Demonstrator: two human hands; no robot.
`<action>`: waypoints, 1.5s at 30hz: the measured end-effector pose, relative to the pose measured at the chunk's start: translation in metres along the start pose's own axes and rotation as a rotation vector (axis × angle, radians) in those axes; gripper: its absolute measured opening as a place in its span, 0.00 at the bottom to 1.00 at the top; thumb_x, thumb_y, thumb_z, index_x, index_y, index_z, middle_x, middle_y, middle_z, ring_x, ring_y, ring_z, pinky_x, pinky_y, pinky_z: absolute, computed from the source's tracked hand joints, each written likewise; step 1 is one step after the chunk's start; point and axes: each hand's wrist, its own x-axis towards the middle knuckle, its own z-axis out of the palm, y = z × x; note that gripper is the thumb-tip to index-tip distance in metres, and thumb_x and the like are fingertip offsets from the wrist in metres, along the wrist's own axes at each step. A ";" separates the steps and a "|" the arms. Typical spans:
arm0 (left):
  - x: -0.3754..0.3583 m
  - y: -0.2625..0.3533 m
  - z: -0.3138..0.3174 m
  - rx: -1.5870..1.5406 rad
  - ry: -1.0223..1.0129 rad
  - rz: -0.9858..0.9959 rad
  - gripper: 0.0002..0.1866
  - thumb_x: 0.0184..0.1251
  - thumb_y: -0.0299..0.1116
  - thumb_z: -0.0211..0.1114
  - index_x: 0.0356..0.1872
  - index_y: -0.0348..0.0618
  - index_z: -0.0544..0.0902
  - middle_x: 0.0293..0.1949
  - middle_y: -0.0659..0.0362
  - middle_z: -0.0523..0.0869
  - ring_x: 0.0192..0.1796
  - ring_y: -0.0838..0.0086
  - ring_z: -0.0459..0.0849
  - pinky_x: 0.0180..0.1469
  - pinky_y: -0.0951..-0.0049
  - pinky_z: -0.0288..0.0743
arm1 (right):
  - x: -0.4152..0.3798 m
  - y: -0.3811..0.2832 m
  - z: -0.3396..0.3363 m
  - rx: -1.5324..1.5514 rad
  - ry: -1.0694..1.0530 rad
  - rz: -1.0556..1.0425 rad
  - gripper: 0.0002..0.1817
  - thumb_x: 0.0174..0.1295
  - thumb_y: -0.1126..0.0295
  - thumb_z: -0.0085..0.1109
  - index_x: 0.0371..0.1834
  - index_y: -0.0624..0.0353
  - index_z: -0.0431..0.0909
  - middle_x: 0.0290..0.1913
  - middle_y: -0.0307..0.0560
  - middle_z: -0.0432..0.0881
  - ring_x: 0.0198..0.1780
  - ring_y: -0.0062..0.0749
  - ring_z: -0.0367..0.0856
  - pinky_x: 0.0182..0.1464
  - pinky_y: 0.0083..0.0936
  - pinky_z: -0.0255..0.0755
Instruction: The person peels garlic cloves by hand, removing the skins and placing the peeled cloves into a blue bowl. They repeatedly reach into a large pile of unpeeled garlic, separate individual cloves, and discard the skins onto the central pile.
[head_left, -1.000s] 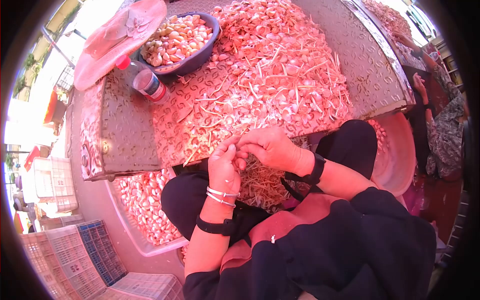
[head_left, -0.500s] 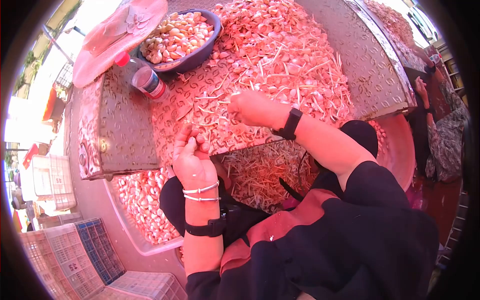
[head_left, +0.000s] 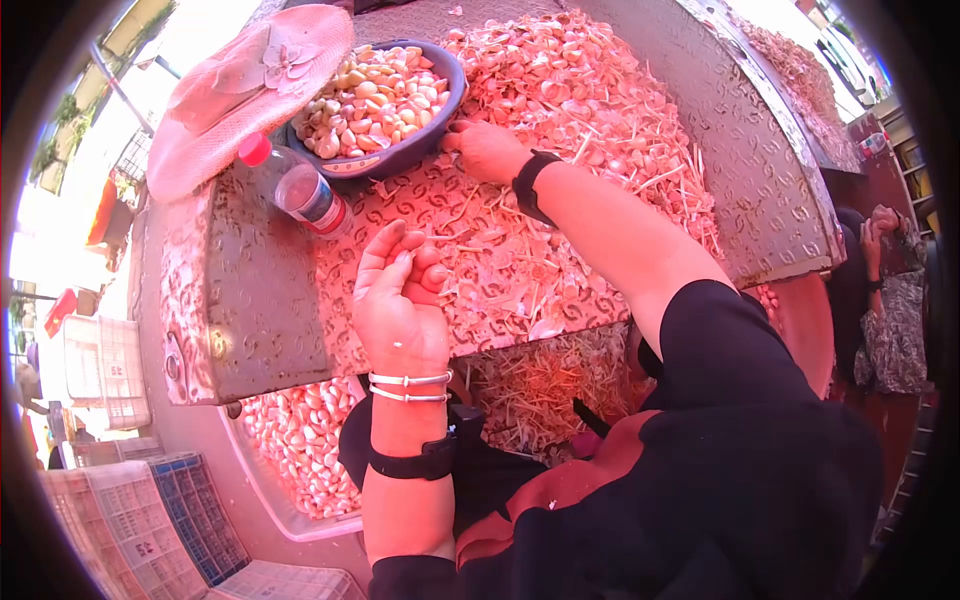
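Note:
My left hand point(head_left: 400, 295) is palm up over the metal table's front, its fingers curled in and the thumb against them. What it holds, if anything, is too small to make out. My right hand point(head_left: 487, 152) reaches to the right side of the blue basin point(head_left: 385, 160), knuckles up and fingers bent down beside the rim. Its fingertips are partly hidden. Pale garlic cloves point(head_left: 380, 95) fill the basin. Beside it spreads a heap of garlic skins, stems and cloves point(head_left: 590, 110) on the patterned metal table point(head_left: 265, 320).
A plastic bottle with a red cap point(head_left: 312, 200) and a straw hat point(head_left: 240, 90) sit left of the basin. Under the table are a tub of garlic cloves point(head_left: 305, 440) and stem scraps point(head_left: 550, 390). Plastic crates point(head_left: 150, 510) stand lower left. Another person's hands point(head_left: 880, 225) show far right.
My right hand has moved away from me, from over the loose stems to the basin's side. The left hand stays curled in nearly the same place. The view has shifted slightly.

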 end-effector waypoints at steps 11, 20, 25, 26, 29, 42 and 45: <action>0.011 -0.022 0.005 0.049 -0.030 -0.058 0.09 0.62 0.21 0.52 0.43 0.38 0.73 0.33 0.58 0.80 0.28 0.76 0.79 0.26 0.81 0.75 | -0.046 -0.041 -0.010 -0.135 -0.130 -0.181 0.08 0.55 0.71 0.49 0.36 0.55 0.78 0.34 0.50 0.79 0.36 0.46 0.81 0.36 0.39 0.74; 0.014 -0.074 0.000 0.315 -0.115 -0.093 0.06 0.63 0.28 0.55 0.39 0.40 0.70 0.29 0.62 0.76 0.26 0.80 0.76 0.24 0.81 0.71 | -0.112 -0.061 -0.055 1.199 -0.091 0.343 0.09 0.62 0.63 0.55 0.34 0.57 0.76 0.18 0.30 0.73 0.17 0.10 0.69 0.15 0.09 0.59; -0.001 -0.085 0.008 0.706 -0.146 0.376 0.07 0.60 0.26 0.59 0.33 0.40 0.69 0.26 0.62 0.76 0.25 0.82 0.74 0.27 0.81 0.70 | -0.147 -0.060 -0.071 1.315 -0.099 0.426 0.10 0.64 0.61 0.53 0.31 0.55 0.76 0.17 0.30 0.72 0.13 0.08 0.65 0.12 0.07 0.53; -0.001 -0.087 0.009 0.661 -0.243 0.347 0.07 0.59 0.24 0.60 0.32 0.39 0.69 0.26 0.62 0.76 0.25 0.82 0.74 0.27 0.81 0.70 | -0.153 -0.062 -0.077 1.353 -0.092 0.481 0.11 0.64 0.60 0.52 0.31 0.55 0.75 0.17 0.30 0.72 0.13 0.08 0.64 0.12 0.07 0.52; -0.003 -0.085 0.011 0.489 -0.355 0.196 0.08 0.55 0.20 0.61 0.30 0.38 0.69 0.24 0.62 0.75 0.25 0.82 0.74 0.27 0.79 0.70 | -0.161 -0.066 -0.085 1.457 -0.105 0.560 0.11 0.65 0.59 0.50 0.31 0.54 0.74 0.16 0.29 0.69 0.12 0.08 0.60 0.11 0.07 0.49; -0.010 -0.066 0.016 0.950 -0.425 0.575 0.04 0.57 0.27 0.57 0.29 0.37 0.74 0.24 0.47 0.78 0.30 0.51 0.78 0.33 0.60 0.70 | -0.162 -0.052 -0.076 1.377 -0.017 0.506 0.08 0.66 0.63 0.50 0.31 0.51 0.75 0.18 0.23 0.68 0.14 0.03 0.55 0.14 0.06 0.43; -0.014 -0.066 0.018 0.982 -0.350 0.623 0.03 0.57 0.26 0.56 0.28 0.37 0.73 0.25 0.47 0.77 0.31 0.50 0.77 0.32 0.57 0.69 | -0.164 -0.055 -0.076 1.428 -0.018 0.527 0.07 0.66 0.64 0.50 0.31 0.49 0.75 0.17 0.22 0.67 0.15 0.01 0.54 0.15 0.06 0.42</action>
